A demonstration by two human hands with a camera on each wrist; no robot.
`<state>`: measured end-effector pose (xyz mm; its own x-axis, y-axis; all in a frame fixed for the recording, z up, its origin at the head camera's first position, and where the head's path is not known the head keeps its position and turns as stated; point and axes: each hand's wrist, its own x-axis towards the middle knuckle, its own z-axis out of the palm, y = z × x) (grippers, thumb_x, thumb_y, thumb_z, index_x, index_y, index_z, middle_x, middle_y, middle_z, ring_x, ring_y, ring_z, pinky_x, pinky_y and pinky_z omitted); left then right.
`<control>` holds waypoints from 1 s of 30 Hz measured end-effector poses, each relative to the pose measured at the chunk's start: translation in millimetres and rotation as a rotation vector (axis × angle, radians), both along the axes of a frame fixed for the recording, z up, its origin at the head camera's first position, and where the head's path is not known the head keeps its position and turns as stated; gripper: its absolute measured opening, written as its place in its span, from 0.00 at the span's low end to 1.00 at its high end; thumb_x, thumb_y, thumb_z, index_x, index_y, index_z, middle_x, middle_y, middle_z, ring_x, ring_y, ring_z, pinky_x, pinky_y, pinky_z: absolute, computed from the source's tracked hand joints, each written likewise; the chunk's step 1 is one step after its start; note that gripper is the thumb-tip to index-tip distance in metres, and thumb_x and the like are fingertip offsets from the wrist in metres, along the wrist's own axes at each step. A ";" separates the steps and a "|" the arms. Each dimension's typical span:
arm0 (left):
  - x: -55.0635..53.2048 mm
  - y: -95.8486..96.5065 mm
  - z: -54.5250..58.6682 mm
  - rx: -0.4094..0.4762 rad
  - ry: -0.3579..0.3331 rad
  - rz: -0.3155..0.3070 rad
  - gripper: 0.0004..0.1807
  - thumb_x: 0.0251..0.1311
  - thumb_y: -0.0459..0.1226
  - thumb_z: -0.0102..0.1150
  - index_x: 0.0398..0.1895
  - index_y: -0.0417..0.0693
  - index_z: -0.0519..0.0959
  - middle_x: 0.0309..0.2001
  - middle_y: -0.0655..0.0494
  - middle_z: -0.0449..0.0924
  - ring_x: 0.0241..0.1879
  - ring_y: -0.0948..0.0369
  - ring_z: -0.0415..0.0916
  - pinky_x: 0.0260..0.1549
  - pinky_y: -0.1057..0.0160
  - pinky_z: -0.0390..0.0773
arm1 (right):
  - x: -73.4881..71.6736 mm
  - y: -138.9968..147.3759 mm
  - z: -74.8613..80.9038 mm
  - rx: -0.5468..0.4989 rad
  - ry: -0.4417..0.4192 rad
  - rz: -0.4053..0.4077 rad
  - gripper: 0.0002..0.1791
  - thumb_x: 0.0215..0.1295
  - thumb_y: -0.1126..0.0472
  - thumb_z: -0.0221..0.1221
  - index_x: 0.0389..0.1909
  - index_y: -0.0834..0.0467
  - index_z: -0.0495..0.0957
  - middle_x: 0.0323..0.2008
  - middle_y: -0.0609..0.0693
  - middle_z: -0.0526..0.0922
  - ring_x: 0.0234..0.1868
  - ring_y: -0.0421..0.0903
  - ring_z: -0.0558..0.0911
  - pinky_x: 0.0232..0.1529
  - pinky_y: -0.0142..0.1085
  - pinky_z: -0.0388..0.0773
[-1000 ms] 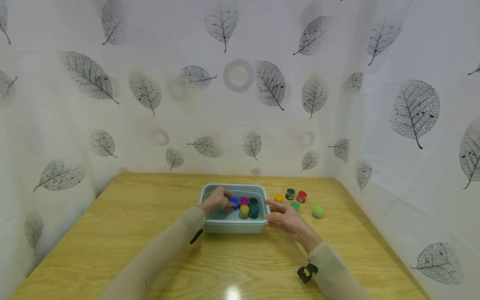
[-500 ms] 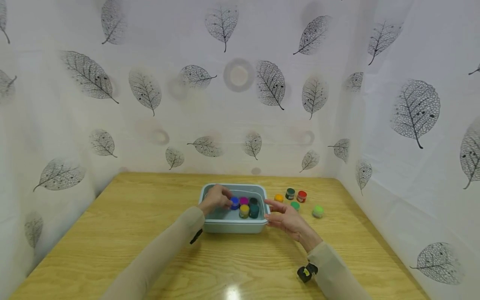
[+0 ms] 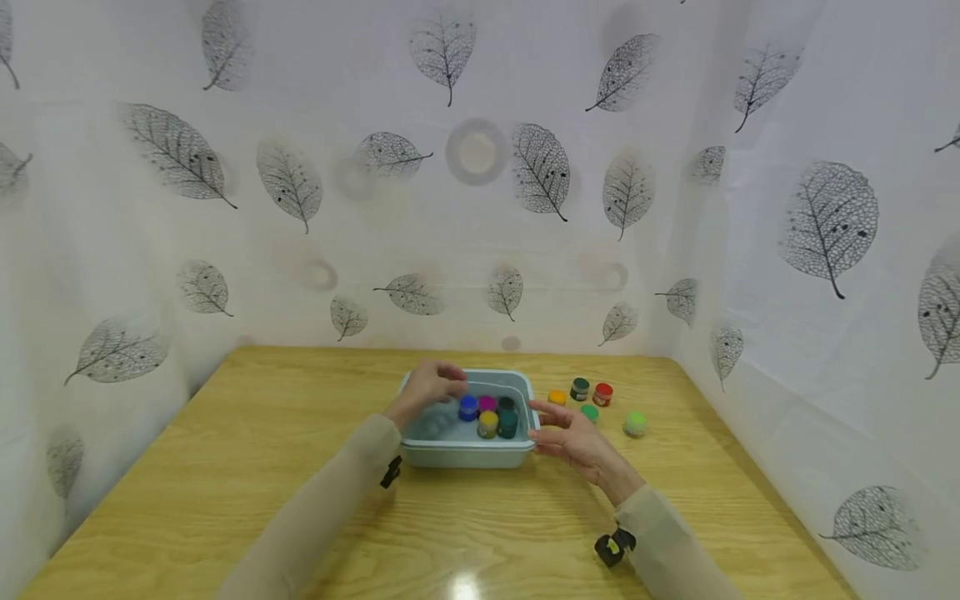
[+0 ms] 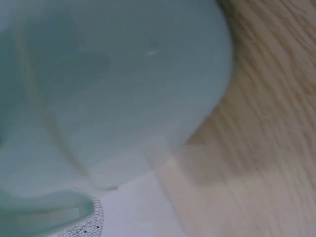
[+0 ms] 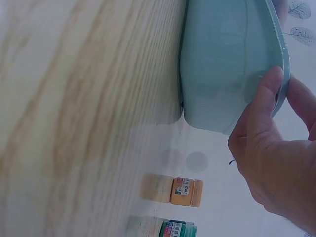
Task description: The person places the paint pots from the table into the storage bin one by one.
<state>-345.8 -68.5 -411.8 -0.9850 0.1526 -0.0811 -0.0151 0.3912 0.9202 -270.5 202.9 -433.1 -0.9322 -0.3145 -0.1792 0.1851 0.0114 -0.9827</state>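
A pale blue-green plastic bin (image 3: 465, 457) stands on the wooden table in the head view. In its right half sit small paint jars: blue (image 3: 468, 407), magenta (image 3: 487, 403), yellow (image 3: 487, 425), dark teal (image 3: 507, 425) and a blackish one (image 3: 507, 404). My left hand (image 3: 429, 392) is over the bin's left part, fingers loosely bent with nothing in them. The right hand (image 3: 585, 446) holds the bin's right rim. In the right wrist view, thumb and fingers of that hand (image 5: 276, 153) pinch the rim. The left wrist view shows only the bin's wall (image 4: 148, 89), no hand.
Right of the bin stand loose paint jars: orange (image 3: 557, 397), dark green (image 3: 580, 388), red (image 3: 603, 394), green (image 3: 590, 412) and lime (image 3: 635, 424). A leaf-patterned white curtain (image 3: 480, 250) closes off the table's back and sides.
My left hand has let go of the blue jar, leaving it beside the magenta one, and has lifted slightly up and left. The right hand stays on the rim.
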 end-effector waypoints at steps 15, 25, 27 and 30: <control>12.2 -7.6 20.0 0.039 0.139 -0.096 0.08 0.61 0.37 0.66 0.41 0.44 0.84 0.38 0.45 0.85 0.33 0.52 0.80 0.27 0.61 0.79 | 1.0 3.2 2.7 0.022 0.021 -0.084 0.27 0.69 0.64 0.59 0.67 0.66 0.67 0.52 0.54 0.73 0.44 0.41 0.80 0.47 0.34 0.84; 25.9 -27.0 22.5 -0.047 0.209 -0.159 0.09 0.62 0.38 0.64 0.41 0.43 0.84 0.32 0.53 0.83 0.34 0.46 0.80 0.28 0.61 0.80 | -2.2 7.9 3.0 0.077 0.088 -0.170 0.21 0.70 0.61 0.58 0.60 0.68 0.73 0.44 0.49 0.78 0.37 0.41 0.76 0.40 0.29 0.84; 28.2 -30.3 21.8 -0.064 0.218 -0.162 0.09 0.62 0.38 0.64 0.42 0.42 0.84 0.32 0.53 0.84 0.35 0.46 0.80 0.28 0.63 0.80 | -2.4 10.5 2.9 0.078 0.108 -0.174 0.21 0.70 0.60 0.59 0.58 0.68 0.74 0.42 0.48 0.78 0.36 0.41 0.76 0.39 0.29 0.84; 32.9 -34.1 21.8 -0.096 0.234 -0.147 0.11 0.62 0.39 0.64 0.43 0.42 0.84 0.35 0.53 0.84 0.38 0.48 0.80 0.33 0.62 0.82 | -2.3 16.8 2.2 0.092 0.138 -0.163 0.22 0.69 0.59 0.60 0.57 0.69 0.74 0.40 0.46 0.80 0.35 0.40 0.76 0.37 0.29 0.83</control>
